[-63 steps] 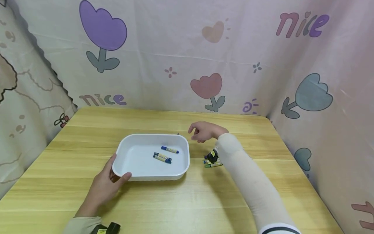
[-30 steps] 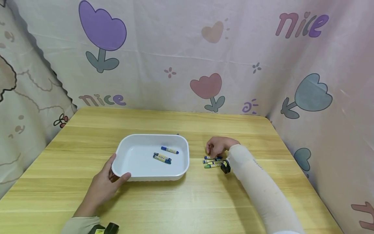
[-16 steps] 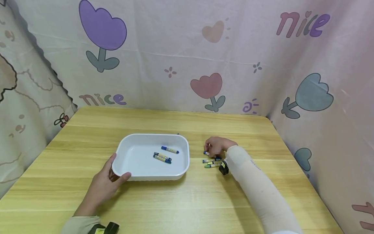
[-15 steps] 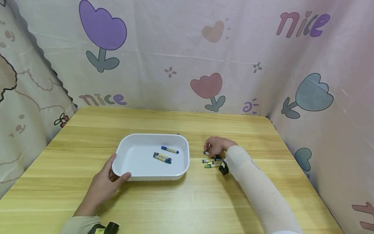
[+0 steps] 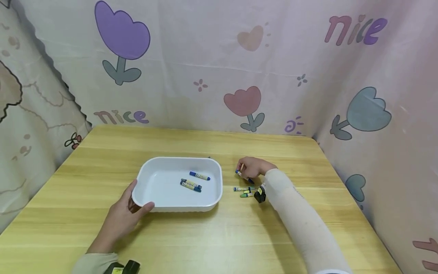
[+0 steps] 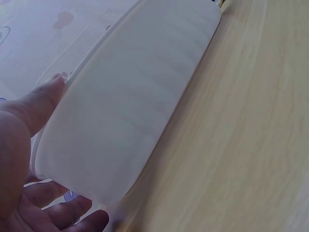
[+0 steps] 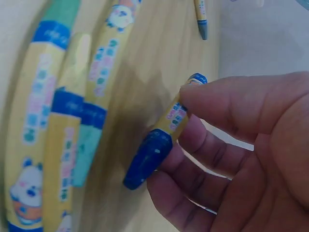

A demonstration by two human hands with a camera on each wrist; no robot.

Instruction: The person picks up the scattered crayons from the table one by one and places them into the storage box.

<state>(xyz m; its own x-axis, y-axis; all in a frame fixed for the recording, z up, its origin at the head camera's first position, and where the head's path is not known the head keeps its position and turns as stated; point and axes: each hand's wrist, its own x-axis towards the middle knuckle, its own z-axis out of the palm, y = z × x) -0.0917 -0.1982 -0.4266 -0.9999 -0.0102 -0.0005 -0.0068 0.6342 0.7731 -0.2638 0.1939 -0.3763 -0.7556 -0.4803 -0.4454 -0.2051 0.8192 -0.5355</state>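
My right hand (image 5: pixel 252 168) pinches a blue crayon (image 5: pixel 243 176) (image 7: pixel 161 138) between thumb and fingers, just above the wooden table and right of the white tray (image 5: pixel 150 171). A few more crayons (image 5: pixel 243 191) (image 7: pixel 58 111) lie on the table below that hand. Three crayons (image 5: pixel 193 181) lie inside the tray. My left hand (image 5: pixel 124 213) grips the tray's near left corner, thumb on the rim (image 6: pixel 48 96) and fingers (image 6: pixel 63 212) under it.
The wooden table (image 5: pixel 219 236) is walled by patterned cloth at the back and on both sides. A small crayon (image 7: pixel 201 19) lies apart from the others. A black wrist device (image 5: pixel 260 194) sits on my right sleeve, another (image 5: pixel 124 267) on my left.
My right hand came down from the tray's far right corner to the loose crayons, pinched a blue one and lifted it slightly toward the tray. The left hand and tray stayed still.
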